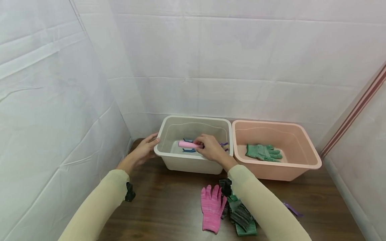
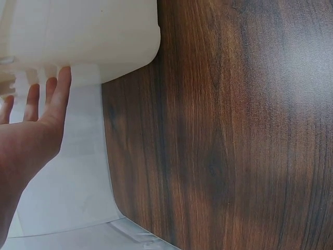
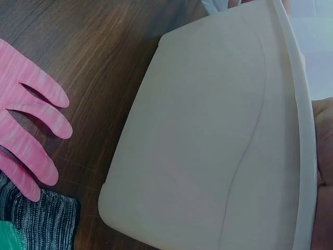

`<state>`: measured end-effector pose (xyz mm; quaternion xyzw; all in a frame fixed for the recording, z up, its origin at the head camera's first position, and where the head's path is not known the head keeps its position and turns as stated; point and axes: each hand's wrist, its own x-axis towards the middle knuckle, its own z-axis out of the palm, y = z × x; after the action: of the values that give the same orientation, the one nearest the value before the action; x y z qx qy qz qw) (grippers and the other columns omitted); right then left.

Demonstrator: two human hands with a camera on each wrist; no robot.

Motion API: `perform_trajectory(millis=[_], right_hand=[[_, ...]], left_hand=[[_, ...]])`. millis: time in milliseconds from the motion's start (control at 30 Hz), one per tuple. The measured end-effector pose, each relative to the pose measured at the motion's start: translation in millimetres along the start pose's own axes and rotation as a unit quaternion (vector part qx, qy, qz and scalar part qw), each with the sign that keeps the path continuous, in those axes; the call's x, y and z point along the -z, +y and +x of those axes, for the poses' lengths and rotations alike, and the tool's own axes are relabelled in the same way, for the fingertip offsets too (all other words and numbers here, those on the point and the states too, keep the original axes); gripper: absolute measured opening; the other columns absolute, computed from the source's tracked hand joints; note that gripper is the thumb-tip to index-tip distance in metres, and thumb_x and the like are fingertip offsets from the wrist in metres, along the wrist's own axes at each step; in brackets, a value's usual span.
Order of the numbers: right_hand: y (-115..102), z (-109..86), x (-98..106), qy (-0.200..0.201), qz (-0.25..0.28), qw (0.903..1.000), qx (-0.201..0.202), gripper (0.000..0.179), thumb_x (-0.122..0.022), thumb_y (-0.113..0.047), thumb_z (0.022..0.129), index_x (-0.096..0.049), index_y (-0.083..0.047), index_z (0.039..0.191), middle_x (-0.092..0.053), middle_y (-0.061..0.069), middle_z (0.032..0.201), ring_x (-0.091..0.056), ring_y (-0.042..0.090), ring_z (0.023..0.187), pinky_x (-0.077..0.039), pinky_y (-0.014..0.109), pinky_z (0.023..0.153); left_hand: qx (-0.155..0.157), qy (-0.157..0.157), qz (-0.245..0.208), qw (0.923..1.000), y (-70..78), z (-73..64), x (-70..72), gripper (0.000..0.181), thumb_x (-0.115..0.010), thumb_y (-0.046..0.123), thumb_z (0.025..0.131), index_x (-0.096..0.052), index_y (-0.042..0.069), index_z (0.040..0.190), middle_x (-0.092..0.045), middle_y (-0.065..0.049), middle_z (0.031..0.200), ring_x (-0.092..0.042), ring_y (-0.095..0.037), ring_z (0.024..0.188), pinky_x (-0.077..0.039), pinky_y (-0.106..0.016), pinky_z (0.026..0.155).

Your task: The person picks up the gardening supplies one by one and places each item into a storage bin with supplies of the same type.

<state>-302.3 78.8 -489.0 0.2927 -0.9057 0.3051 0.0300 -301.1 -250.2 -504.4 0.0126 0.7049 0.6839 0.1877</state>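
Observation:
My right hand (image 1: 209, 147) reaches over the front rim of the white bin (image 1: 194, 164) and pinches a pink cylindrical handle (image 1: 188, 144) with a dark end. The handle lies sideways inside the bin's opening, over small blue plastic items (image 1: 189, 150) lower down. Purple pieces (image 1: 223, 144) show beside the right hand. In the right wrist view, the bin's wall hides most of this hand (image 3: 323, 146). At the bin's left end, my left hand (image 1: 145, 149) touches the outside with extended fingers; the left wrist view shows its fingertips (image 2: 63, 75) against the wall.
A peach bin (image 1: 275, 171) stands right of the white one, with a green glove (image 1: 263, 153) inside. In front lie a pink glove (image 1: 212, 209), dark striped and green gloves (image 1: 242, 217), and a purple item (image 1: 292, 209). White sheeting (image 1: 196, 67) encloses the wooden table (image 1: 156, 207).

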Motion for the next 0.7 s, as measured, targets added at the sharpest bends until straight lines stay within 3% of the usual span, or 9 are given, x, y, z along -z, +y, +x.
perform_trajectory(millis=[233, 467, 700], right_hand=[[0.6, 1.3, 0.7, -0.002, -0.001, 1.0000, 0.000, 0.018, -0.078, -0.012, 0.098, -0.078, -0.005, 0.115, -0.069, 0.005, 0.108, -0.065, 0.019, 0.095, -0.058, 0.034, 0.085], [-0.6, 0.4, 2.1, -0.020, -0.009, 0.9997, -0.015, 0.032, -0.082, -0.019, 0.096, -0.074, -0.003, 0.122, -0.068, 0.010, 0.116, -0.067, 0.024, 0.106, -0.057, 0.038, 0.094], [-2.3, -1.9, 2.8, -0.027, -0.006, 0.9992, -0.029, 0.037, -0.081, -0.025, 0.097, -0.072, -0.003, 0.125, -0.067, 0.011, 0.119, -0.066, 0.025, 0.109, -0.057, 0.039, 0.096]], left_hand=[[0.000, 0.003, 0.000, 1.0000, 0.1, 0.5, -0.6, 0.067, -0.047, 0.037, 0.115, -0.018, 0.016, 0.171, -0.027, -0.021, 0.171, -0.038, -0.048, 0.150, -0.036, -0.069, 0.116], [0.002, 0.001, -0.005, 1.0000, 0.1, 0.9, -1.0, 0.066, -0.046, 0.035, 0.115, -0.017, 0.016, 0.171, -0.026, -0.021, 0.171, -0.036, -0.048, 0.150, -0.036, -0.069, 0.115], [0.003, 0.002, -0.007, 1.0000, -1.3, 1.1, -0.5, 0.066, -0.046, 0.036, 0.115, -0.018, 0.015, 0.171, -0.026, -0.021, 0.171, -0.036, -0.048, 0.151, -0.038, -0.067, 0.114]])
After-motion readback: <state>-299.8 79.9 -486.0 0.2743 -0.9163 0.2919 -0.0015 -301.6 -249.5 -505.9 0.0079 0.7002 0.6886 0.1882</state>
